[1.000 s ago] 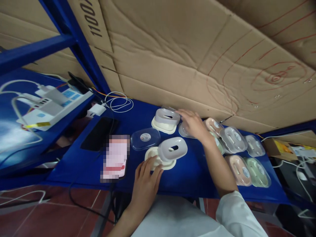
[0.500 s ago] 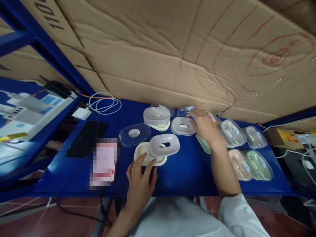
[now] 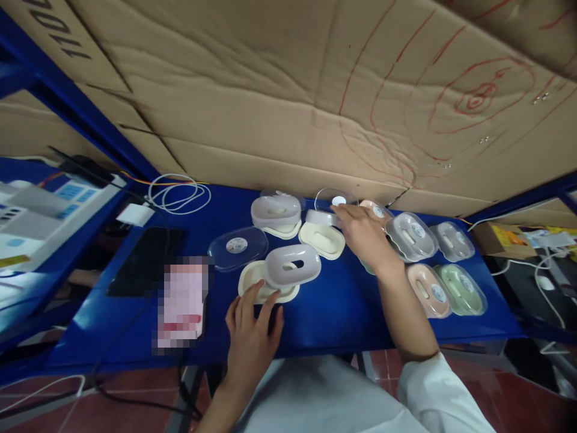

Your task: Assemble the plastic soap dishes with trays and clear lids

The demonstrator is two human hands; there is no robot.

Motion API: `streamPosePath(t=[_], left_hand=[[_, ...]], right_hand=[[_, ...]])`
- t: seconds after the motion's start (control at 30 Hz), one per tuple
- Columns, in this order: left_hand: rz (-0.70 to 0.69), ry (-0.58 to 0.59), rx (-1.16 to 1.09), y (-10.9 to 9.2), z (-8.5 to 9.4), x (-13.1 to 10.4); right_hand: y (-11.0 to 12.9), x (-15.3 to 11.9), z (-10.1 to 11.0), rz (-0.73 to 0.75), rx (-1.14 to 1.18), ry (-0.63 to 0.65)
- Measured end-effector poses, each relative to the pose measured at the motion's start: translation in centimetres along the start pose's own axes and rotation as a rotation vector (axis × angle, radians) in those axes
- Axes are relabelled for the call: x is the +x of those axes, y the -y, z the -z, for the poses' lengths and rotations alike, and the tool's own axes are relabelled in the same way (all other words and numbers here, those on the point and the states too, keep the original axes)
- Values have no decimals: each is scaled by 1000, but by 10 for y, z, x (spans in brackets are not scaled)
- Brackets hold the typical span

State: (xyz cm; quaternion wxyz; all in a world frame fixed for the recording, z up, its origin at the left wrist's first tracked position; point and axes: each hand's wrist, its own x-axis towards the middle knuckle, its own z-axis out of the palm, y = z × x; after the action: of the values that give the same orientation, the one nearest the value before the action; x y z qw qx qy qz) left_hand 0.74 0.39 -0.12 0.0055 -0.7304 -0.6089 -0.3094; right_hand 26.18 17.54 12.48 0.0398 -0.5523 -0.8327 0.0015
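Some blue tabletop between both hands

I hold a pale lavender, rounded-oblong plastic tray by its right end, which my grip hides; it is tipped nearly edge-on to me above the far part of a cream oval plastic base, which lies flat with a raised rim showing. Nearer me, and to the left, I touch the front of a second flat cream oval base. Askew across its right side rests another lavender oblong tray, upper face bare, a bit of cream visible through its oblong central slot.
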Motion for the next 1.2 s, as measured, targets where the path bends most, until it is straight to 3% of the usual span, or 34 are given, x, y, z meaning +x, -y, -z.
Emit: streamPosePath(t=[0.07, 0.2, 0.37, 0.47, 0.6, 0.77, 0.87, 0.97, 1.1, 1.2], left_hand=[[7, 1, -8, 0, -1, -1], [22, 46, -1, 0, -4, -1], [64, 105, 10, -3, -8, 0], [62, 103, 16, -3, -8, 1], [49, 90, 26, -4, -4, -1], [45, 47, 18, -6, -1, -6], [0, 98, -25, -3, -4, -5], [-50, 157, -104, 2, -7, 2], [-64, 122, -173, 4, -7, 9], [-77, 71, -156, -7, -4, 5]], right_hand=[[-8, -24, -6, -138, -93, -50], [-23, -85, -34, -348, -201, 19], [-32, -133, -47, -259, 0, -63], [-32, -134, -41, -190, 213, -100], [-22, -130, -39, -288, 70, -263], [16, -150, -57, -225, -24, -127], [31, -158, -63, -208, -17, -94], [31, -156, -58, -221, 35, -107], [27, -147, -49, -267, 64, -208], [34, -141, -50, -156, 84, -181]])
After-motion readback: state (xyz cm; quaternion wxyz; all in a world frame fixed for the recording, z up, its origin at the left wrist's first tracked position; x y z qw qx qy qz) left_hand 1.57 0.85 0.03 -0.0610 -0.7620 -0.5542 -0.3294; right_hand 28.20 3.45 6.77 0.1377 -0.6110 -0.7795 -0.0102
